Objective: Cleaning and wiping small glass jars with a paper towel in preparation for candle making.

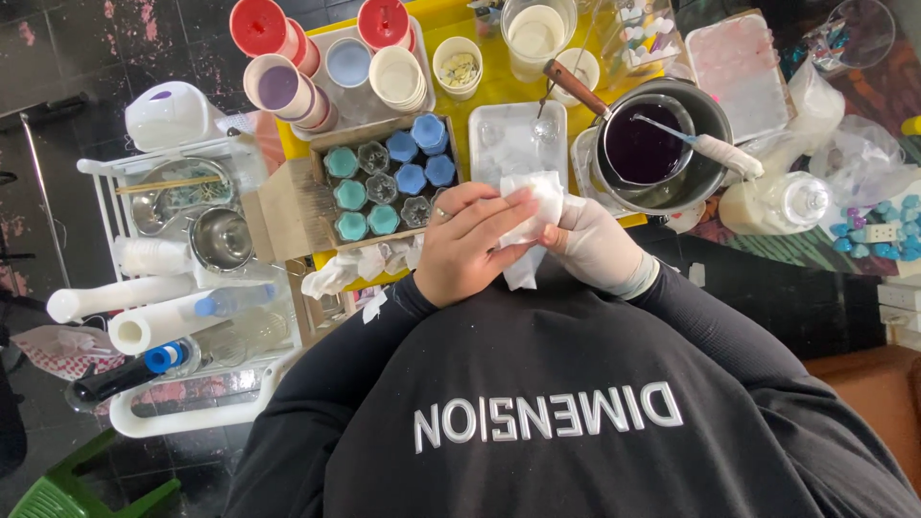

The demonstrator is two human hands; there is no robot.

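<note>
Black fabric of the person's sweatshirt (576, 403) fills the lower frame. At left, smooth white rolls (144, 307) lie on a rack. Centre, the bare left hand (470, 245) curls its fingers around a crumpled white tissue (537, 206), pressed against the gloved right hand (595, 245), fingers hidden. Upper right, a round metal pot (662, 144) holds dark purple liquid.

tissue (533, 216): partly hidden by left hand (470, 245) | glass bowl (868, 24): cut by top edge
</note>
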